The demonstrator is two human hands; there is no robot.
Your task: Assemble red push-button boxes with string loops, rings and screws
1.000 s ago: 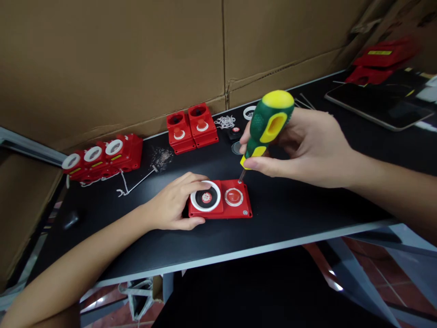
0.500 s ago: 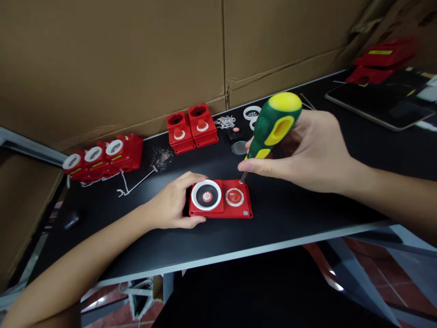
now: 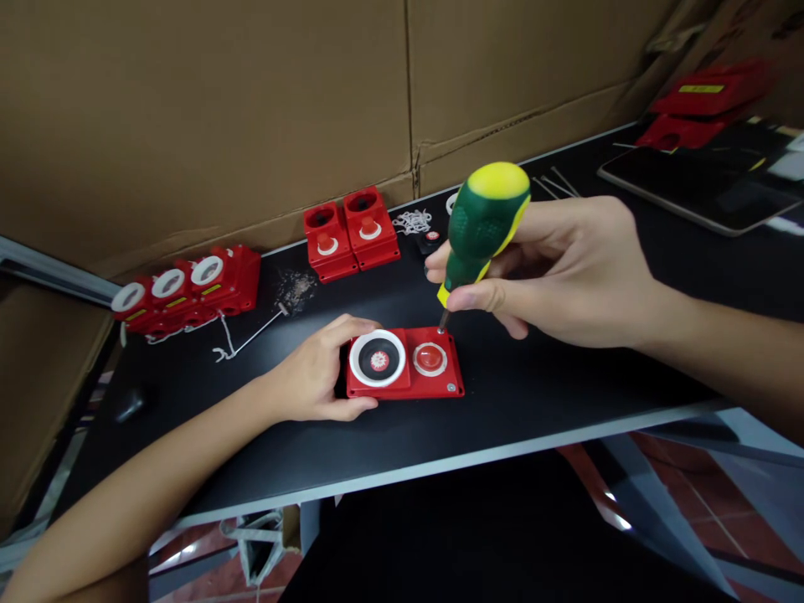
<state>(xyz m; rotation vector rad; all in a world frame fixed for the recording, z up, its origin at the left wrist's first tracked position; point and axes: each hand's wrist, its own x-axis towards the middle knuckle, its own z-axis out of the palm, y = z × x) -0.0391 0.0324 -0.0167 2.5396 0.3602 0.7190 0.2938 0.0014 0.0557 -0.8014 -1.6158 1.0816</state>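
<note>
- One view only, from the head camera: we look down on a black table [image 3: 533, 394] backed by cardboard sheets [image 3: 251, 109].
- Our left hand [image 3: 314, 377] lies closed around the left end of a red housing [image 3: 405, 368], fingers over its far edge and thumb along its near edge, pinning it flat near the table's front edge.
- Our right hand [image 3: 565, 268] is wrapped around a green-and-yellow screwdriver [image 3: 481, 226], thumb and fingers pinching low on the handle; the tool stands nearly upright with its tip on the housing's far right corner.
- The housing carries a white ring [image 3: 378, 358] around a black disc on the left and a red button [image 3: 430, 358] on the right.
- As for progress, we judge it part done: a screw [image 3: 450, 388] already sits in the near right corner, the far right corner is under the driver, and our hand hides the left corners, so we cannot tell about those.
- Further back stand a pair of open red boxes [image 3: 348, 230], a row of three ringed units [image 3: 182, 289] on the left, loose white rings [image 3: 450, 203], and a tablet [image 3: 697, 188] on the right.
</note>
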